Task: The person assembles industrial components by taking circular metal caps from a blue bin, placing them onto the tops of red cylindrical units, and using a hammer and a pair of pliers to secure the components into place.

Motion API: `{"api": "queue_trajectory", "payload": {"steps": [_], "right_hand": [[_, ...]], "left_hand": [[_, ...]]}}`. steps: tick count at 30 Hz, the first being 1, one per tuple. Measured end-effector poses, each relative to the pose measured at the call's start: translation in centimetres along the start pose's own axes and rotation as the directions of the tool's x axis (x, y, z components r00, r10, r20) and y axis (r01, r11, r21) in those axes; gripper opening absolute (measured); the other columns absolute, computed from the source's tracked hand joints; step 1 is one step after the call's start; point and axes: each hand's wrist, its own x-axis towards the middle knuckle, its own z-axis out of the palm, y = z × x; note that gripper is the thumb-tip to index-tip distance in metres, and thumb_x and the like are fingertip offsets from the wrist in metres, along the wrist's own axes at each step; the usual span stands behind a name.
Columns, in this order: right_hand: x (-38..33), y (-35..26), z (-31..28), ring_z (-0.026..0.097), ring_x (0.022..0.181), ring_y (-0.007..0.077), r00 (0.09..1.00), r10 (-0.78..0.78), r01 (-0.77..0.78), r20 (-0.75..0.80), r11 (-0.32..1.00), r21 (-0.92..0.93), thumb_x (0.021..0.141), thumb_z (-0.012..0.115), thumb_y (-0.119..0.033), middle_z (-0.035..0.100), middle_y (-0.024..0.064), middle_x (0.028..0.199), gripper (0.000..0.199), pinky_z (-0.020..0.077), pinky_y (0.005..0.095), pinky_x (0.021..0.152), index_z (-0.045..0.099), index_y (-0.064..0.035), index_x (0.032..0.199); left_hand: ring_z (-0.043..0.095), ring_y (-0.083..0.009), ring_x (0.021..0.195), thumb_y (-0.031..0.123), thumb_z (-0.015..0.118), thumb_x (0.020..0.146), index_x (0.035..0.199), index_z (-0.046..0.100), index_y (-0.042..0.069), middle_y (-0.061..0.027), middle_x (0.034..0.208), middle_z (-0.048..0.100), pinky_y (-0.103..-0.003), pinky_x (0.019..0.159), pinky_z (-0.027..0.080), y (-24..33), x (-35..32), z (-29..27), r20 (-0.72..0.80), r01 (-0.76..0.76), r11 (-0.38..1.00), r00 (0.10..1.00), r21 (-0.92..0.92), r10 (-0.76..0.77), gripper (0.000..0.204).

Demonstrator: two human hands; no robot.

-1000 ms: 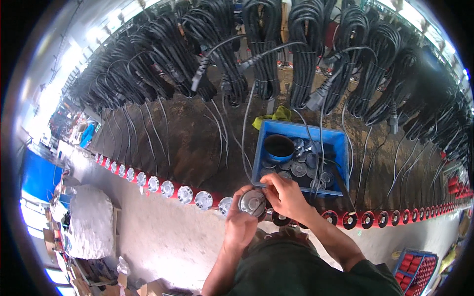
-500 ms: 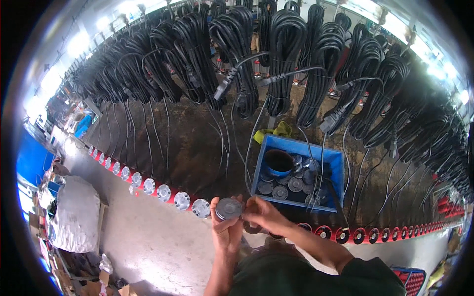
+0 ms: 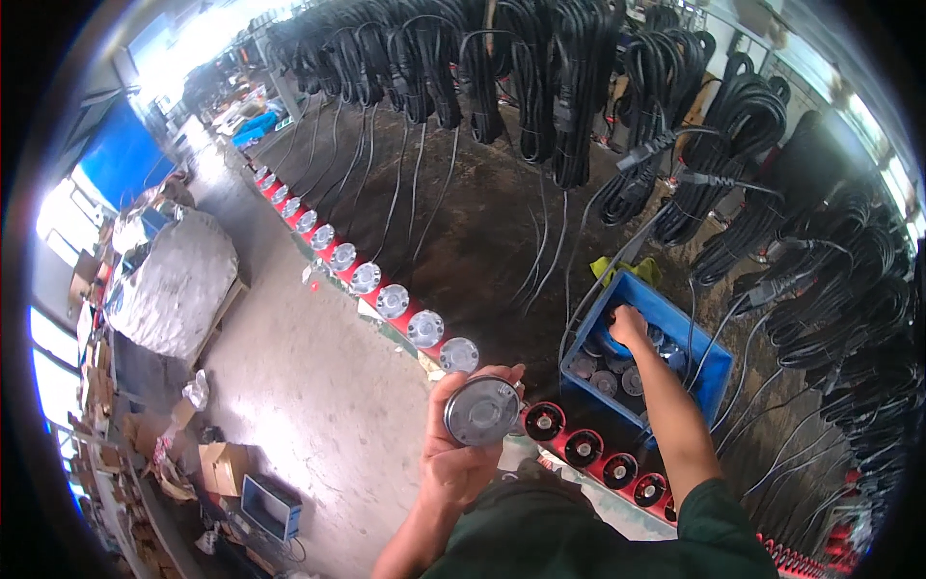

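My left hand (image 3: 451, 468) grips a round grey metal cap (image 3: 482, 410) by its rim, the flat face turned up. It is near the bench edge, close to a row of red cylindrical housings. Those to its left carry silvery caps (image 3: 424, 328); those to its right show black open ends (image 3: 583, 449). Over on the right, my right hand (image 3: 629, 326) reaches into a blue-and-black cup (image 3: 606, 340) inside a blue plastic bin (image 3: 714, 381). Its fingers are hidden there. Several loose round caps (image 3: 603, 383) lie in the bin around the cup.
Bundled black power cords (image 3: 579, 87) hang across the far side, their thin leads trailing over the dark bench (image 3: 463, 251). A yellow-green cloth (image 3: 632, 268) lies behind the bin. On the floor at left are a wrapped pallet load (image 3: 174, 285), a cardboard box (image 3: 224, 465) and a blue crate (image 3: 270, 507).
My right hand has left the cap and moved right and away into the cup in the bin. The left hand keeps the cap. The view has turned and tilted.
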Motion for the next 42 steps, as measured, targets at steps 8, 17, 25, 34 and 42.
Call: {"api": "queue_trajectory", "payload": {"steps": [8,17,25,34,42], "right_hand": [[0.6,0.9,-1.8,0.070,0.109,0.0448,0.990,-0.046,0.051,0.131,0.998,-0.032,0.085,0.071,-0.010,0.074,0.0249,0.118,0.024,0.0594,0.0543,0.091,0.078,-0.0025,0.107],[-0.7,-3.1,-3.3,0.072,0.108,0.0426,0.992,-0.071,0.104,0.107,0.936,-0.338,0.085,0.076,-0.006,0.075,0.0222,0.114,0.017,0.0612,0.0506,0.088,0.079,-0.0040,0.101],[-0.8,-1.2,-3.4,0.071,0.105,0.0455,0.990,-0.074,0.045,-0.120,0.973,-0.226,0.086,0.072,-0.006,0.074,0.0216,0.110,0.016,0.0607,0.0544,0.085,0.076,-0.0042,0.101],[-4.6,0.8,-4.9,0.077,0.091,0.0330,0.894,0.059,0.128,-0.445,0.917,0.379,0.091,0.079,-0.025,0.077,0.0196,0.088,0.020,0.0617,0.0432,0.076,0.079,-0.0068,0.100],[-22.8,-6.8,-5.4,0.075,0.090,0.0172,0.998,-0.027,-0.057,0.063,0.176,0.983,0.095,0.077,-0.012,0.077,0.0123,0.115,0.016,0.0626,0.0308,0.079,0.073,0.0007,0.104]], "left_hand": [[0.048,-0.0393,0.147,-0.010,0.064,0.073,0.154,0.042,0.012,-0.0202,0.154,0.050,-0.051,0.124,0.035,-0.4,-0.8,0.1,-0.124,0.077,0.997,0.989,-0.021,-0.079,0.087],[0.048,-0.0458,0.145,0.000,0.062,0.075,0.151,0.049,0.016,-0.0227,0.150,0.056,-0.060,0.123,0.035,-0.4,-6.3,-4.8,-0.380,0.218,0.968,0.891,-0.120,-0.248,0.078],[0.050,-0.0459,0.143,0.002,0.065,0.079,0.149,0.048,0.014,-0.0241,0.148,0.056,-0.059,0.119,0.041,-0.8,-6.9,-5.6,-0.384,0.271,0.954,0.873,-0.131,-0.301,0.073],[0.053,-0.0415,0.138,0.007,0.067,0.080,0.145,0.049,0.014,-0.0217,0.145,0.058,-0.056,0.114,0.045,-1.8,-6.2,-6.6,-0.426,0.333,0.923,0.819,-0.192,-0.384,0.068],[0.055,-0.0446,0.137,0.009,0.065,0.085,0.145,0.051,0.013,-0.0247,0.142,0.060,-0.058,0.114,0.047,-1.5,-7.3,-8.5,-0.484,0.322,0.930,0.794,-0.178,-0.368,0.062]]}}
